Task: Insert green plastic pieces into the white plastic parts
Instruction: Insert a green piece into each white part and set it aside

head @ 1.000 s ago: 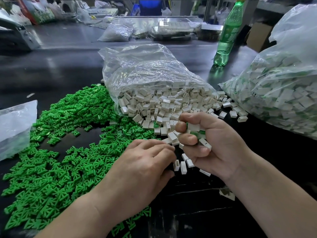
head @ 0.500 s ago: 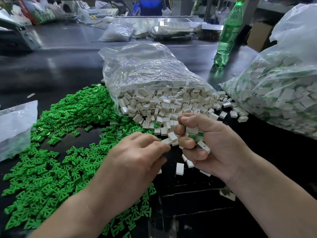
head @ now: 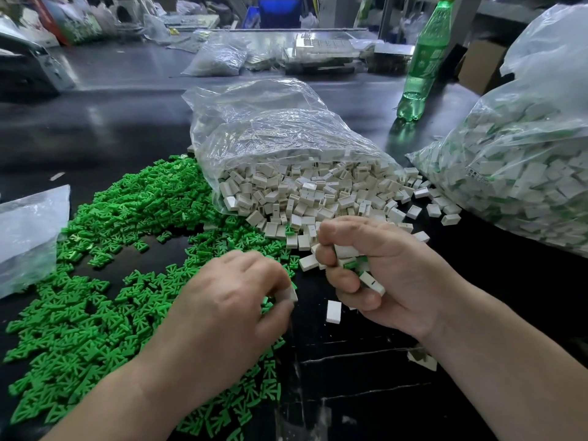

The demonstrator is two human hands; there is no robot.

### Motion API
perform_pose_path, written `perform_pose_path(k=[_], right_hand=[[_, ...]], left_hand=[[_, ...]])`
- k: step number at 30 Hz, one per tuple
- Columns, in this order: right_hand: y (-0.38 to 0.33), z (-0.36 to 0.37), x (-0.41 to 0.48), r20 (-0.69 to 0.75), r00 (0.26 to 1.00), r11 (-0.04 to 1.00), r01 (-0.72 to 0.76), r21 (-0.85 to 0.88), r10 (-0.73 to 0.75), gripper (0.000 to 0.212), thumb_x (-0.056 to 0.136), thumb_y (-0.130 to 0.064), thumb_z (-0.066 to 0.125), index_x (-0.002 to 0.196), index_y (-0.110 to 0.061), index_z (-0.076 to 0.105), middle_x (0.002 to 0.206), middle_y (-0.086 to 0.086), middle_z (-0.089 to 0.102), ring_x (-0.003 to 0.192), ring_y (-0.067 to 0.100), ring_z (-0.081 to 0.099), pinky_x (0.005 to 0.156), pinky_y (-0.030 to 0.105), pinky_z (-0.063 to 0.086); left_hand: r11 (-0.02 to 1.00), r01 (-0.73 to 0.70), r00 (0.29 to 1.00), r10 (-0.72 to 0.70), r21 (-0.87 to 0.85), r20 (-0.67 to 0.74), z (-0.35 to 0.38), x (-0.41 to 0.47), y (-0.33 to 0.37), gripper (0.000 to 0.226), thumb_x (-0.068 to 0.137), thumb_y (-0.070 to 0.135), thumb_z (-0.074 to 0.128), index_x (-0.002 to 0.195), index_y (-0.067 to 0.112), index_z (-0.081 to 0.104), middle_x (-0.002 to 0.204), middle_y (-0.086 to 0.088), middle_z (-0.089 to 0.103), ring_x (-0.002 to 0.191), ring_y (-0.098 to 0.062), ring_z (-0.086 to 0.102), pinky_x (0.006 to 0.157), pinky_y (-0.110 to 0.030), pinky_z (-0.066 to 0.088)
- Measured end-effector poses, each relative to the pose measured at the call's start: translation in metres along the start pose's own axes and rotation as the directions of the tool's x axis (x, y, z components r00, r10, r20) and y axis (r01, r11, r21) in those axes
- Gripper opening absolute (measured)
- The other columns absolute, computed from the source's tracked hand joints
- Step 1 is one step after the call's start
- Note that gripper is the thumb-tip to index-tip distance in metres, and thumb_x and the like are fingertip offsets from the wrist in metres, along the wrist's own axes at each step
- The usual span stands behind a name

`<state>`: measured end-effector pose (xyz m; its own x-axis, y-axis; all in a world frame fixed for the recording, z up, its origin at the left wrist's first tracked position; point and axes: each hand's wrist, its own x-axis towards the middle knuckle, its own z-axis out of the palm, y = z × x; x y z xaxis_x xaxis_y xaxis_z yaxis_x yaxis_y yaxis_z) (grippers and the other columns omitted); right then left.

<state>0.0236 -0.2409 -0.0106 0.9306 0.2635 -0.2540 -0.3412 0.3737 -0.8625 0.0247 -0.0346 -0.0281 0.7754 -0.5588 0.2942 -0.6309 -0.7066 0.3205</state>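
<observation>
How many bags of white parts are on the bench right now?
2 for sure: an open bag at centre, spilling white parts, and a large bag at right. The left-edge bag and a far bag may hold more; unclear.

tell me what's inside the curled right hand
The right hand grips several small white plastic blocks, with a green plastic piece among them. Its fingers cover whatever lies deeper.

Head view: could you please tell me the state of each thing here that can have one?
Left hand: fingers curled, pinching a white part.
Right hand: gripping a handful of white parts.
Middle bag: on its side, mouth open, spilling.
Right bag: bulging full.
Bottle: upright.
Green pieces: loose on the table.
</observation>
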Motion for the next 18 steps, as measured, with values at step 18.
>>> perform_pose_path(k=[18], right_hand=[[0.030, 0.019, -0.004, 0.153, 0.844, 0.496, 0.438, -0.750, -0.514, 0.030, 0.088, -0.038, 0.069, 0.115, -0.045, 0.064, 0.094, -0.018, 0.068, 0.070, -0.001, 0.062, 0.061, 0.016, 0.047]], left_hand=[[0.083, 0.314, 0.887, -0.380, -0.946, 0.262, 0.007, 0.008, 0.000, 0.053, 0.059, 0.062, 0.084, 0.079, 0.015, 0.069, 0.062, 0.000, 0.054, 0.049, -0.013, 0.047, 0.046, -0.024, 0.042]])
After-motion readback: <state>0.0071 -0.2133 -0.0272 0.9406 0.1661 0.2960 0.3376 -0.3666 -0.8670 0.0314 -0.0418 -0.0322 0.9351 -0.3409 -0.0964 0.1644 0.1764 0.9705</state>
